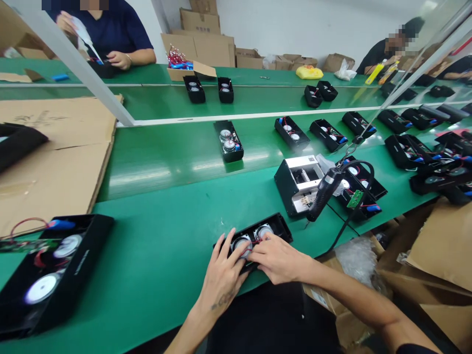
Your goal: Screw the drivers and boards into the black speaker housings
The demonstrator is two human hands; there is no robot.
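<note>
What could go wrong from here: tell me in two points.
The thin red wires between the left hand and right hand might snag or pull loose.

The hanging screwdriver, its tip pointing down near the black case, could swing and knock it.

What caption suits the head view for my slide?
Left hand and right hand work at an open black case on the green table, a screwdriver hanging nearby.
</note>
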